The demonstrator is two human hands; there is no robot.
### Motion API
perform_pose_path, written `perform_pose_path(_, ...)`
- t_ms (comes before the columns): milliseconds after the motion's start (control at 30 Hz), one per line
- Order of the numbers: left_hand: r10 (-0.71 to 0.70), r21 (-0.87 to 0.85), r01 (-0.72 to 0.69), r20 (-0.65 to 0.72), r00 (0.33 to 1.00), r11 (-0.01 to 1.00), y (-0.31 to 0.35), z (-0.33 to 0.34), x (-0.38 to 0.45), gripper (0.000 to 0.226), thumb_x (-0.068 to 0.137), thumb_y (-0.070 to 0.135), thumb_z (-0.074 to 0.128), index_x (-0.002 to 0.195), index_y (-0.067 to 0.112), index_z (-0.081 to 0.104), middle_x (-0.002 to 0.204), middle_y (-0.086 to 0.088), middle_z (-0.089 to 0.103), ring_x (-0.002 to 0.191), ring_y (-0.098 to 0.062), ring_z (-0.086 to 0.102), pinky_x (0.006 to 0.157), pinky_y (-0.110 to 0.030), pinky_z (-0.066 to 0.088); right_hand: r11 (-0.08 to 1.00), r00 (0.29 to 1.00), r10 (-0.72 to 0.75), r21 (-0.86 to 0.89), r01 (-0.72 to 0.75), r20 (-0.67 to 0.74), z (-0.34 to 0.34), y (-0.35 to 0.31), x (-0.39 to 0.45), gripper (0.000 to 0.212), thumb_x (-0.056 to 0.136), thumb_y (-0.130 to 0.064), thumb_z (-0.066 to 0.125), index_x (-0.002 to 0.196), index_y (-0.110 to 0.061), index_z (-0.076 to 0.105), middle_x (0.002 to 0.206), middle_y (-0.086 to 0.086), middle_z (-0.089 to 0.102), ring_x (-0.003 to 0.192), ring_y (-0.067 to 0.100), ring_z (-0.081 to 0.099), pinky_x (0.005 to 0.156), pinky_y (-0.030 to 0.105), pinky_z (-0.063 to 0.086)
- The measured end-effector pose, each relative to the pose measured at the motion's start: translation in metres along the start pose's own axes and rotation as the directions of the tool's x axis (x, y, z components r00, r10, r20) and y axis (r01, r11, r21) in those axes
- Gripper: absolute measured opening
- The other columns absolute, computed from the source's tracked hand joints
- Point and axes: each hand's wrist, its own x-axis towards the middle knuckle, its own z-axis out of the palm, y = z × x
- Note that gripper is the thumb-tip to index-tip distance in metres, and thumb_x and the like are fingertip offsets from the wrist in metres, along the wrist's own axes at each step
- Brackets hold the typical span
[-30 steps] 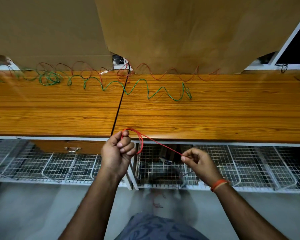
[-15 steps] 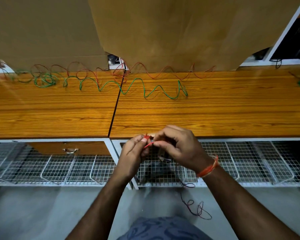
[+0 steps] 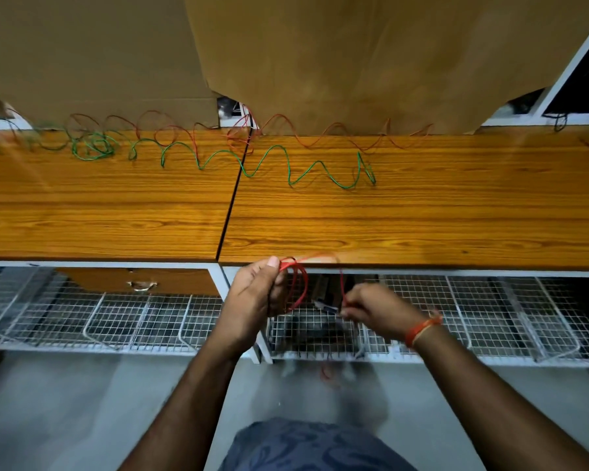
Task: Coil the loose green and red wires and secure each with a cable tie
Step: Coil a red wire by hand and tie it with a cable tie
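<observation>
Head view: left hand (image 3: pixel 252 297) grips red wire (image 3: pixel 300 283) loops at the desk (image 3: pixel 422 226) front edge. Right hand (image 3: pixel 378 309) pinches the same wire lower down. Green wire (image 3: pixel 286 161) lies wavy, loose along the desk's back, another red wire (image 3: pixel 337 130) behind it.

The scene is dim and warm-toned. Soft glare lies on the wooden desktop (image 3: pixel 422 215), brightest along its near edge and far left. The floor (image 3: pixel 48 419) below is shadowed and smeared by motion blur. The red wire (image 3: pixel 301 287) between the hands blurs too. Wide-angle distortion bows the desk's edges, and the corners darken.
</observation>
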Motion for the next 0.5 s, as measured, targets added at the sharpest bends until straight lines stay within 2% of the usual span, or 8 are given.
perform_pose_path(67, 0.036, -0.017, -0.037, -0.063, 0.997, 0.999, -0.001, -0.004, 0.001, 0.037, 0.101, 0.042, 0.043, 0.073, 0.018, 0.044, 0.054, 0.005, 0.030, 0.049, -0.012, 0.020, 0.050, -0.030, 0.016, 0.995, 0.967, -0.022, 0.087, 0.045, -0.252, -0.022, -0.010, -0.006, 0.022, 0.104, -0.024, 0.058, 0.082, -0.024, 0.063, 0.086, -0.006, 0.062, 0.080, 0.010, 0.057, 0.070, 0.027, 0.042)
perform_pose_path(167, 0.068, -0.041, -0.073, -0.124, 0.990, 0.996, 0.002, -0.007, 0.005, 0.038, 0.101, 0.044, 0.043, 0.073, 0.019, 0.046, 0.054, 0.005, 0.032, 0.048, -0.012, 0.022, 0.049, -0.030, 0.017, 0.989, 0.659, -0.037, 0.065, 0.130, -0.751, -0.001, -0.023, 0.004, 0.012, 0.098, -0.006, 0.064, 0.089, -0.010, 0.071, 0.088, 0.003, 0.064, 0.080, 0.011, 0.054, 0.063, 0.015, 0.034)
perform_pose_path(233, 0.043, 0.022, -0.041, -0.134, 0.990, 0.999, -0.001, -0.007, 0.007, 0.041, 0.103, 0.046, 0.044, 0.073, 0.019, 0.046, 0.054, 0.005, 0.036, 0.047, -0.012, 0.028, 0.049, -0.028, 0.021, 1.000, 0.963, -0.010, 0.020, 0.016, -0.269, 0.034, -0.024, 0.013, 0.012, 0.097, -0.004, 0.062, 0.092, -0.004, 0.073, 0.093, 0.011, 0.069, 0.081, 0.015, 0.060, 0.061, 0.014, 0.036)
perform_pose_path(267, 0.025, 0.065, -0.017, -0.130, 0.991, 0.998, -0.003, -0.006, 0.007, 0.042, 0.105, 0.045, 0.043, 0.072, 0.018, 0.046, 0.054, 0.007, 0.039, 0.047, -0.010, 0.033, 0.049, -0.025, 0.026, 0.998, 0.994, 0.027, -0.052, -0.021, 0.104, 0.040, -0.018, 0.014, 0.017, 0.100, -0.010, 0.059, 0.092, -0.004, 0.072, 0.095, 0.011, 0.072, 0.079, 0.017, 0.063, 0.063, 0.018, 0.041)
perform_pose_path(333, 0.006, 0.063, 0.002, -0.128, 0.992, 0.998, -0.008, -0.003, 0.006, 0.042, 0.105, 0.044, 0.044, 0.070, 0.020, 0.046, 0.053, 0.008, 0.038, 0.046, -0.009, 0.032, 0.050, -0.024, 0.030, 0.994, 0.975, 0.052, 0.079, -0.070, 0.215, 0.022, -0.014, 0.012, 0.028, 0.106, -0.018, 0.050, 0.091, -0.009, 0.072, 0.095, 0.008, 0.075, 0.078, 0.014, 0.066, 0.067, 0.021, 0.046)
perform_pose_path(400, 0.015, -0.003, -0.015, -0.149, 0.989, 1.000, -0.009, -0.003, 0.008, 0.039, 0.100, 0.045, 0.045, 0.071, 0.020, 0.046, 0.054, 0.006, 0.034, 0.046, -0.010, 0.026, 0.048, -0.023, 0.026, 0.928, 0.955, 0.137, 0.372, -0.031, -0.261, -0.005, -0.013, 0.018, 0.030, 0.109, -0.022, 0.045, 0.093, -0.016, 0.069, 0.093, -0.001, 0.073, 0.083, 0.010, 0.068, 0.068, 0.019, 0.047)
perform_pose_path(467, 0.028, -0.026, -0.033, -0.170, 0.985, 0.999, -0.008, -0.006, 0.010, 0.038, 0.099, 0.046, 0.045, 0.072, 0.019, 0.046, 0.054, 0.005, 0.034, 0.047, -0.011, 0.024, 0.046, -0.024, 0.024, 0.808, 0.674, 0.209, 0.514, 0.289, -0.708, -0.016, -0.021, 0.017, 0.026, 0.109, -0.021, 0.046, 0.098, -0.015, 0.069, 0.095, 0.000, 0.074, 0.088, 0.008, 0.072, 0.071, 0.020, 0.055)
perform_pose_path(500, 0.042, -0.028, -0.048, -0.172, 0.984, 0.998, -0.006, -0.008, 0.011, 0.038, 0.099, 0.046, 0.045, 0.072, 0.019, 0.046, 0.054, 0.004, 0.034, 0.047, -0.011, 0.024, 0.046, -0.025, 0.022, 0.781, 0.621, 0.220, 0.518, 0.350, -0.752, -0.011, -0.021, 0.016, 0.026, 0.109, -0.018, 0.046, 0.100, -0.011, 0.069, 0.096, 0.003, 0.074, 0.088, 0.006, 0.072, 0.072, 0.019, 0.057)
